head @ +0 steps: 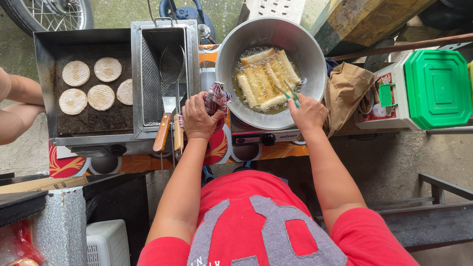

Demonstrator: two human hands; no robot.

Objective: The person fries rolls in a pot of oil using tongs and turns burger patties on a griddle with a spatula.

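Griddle (44, 88) with patties (101, 96) beside wok (231, 64).

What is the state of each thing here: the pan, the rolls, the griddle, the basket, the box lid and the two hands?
Pan: holds oil and rolls.
Rolls: frying, pale golden.
Griddle: five flat patties on it.
Wire basket: out of the oil.
Green box lid: closed.
Left hand: gripping a checked cloth.
Right hand: holding green chopsticks.
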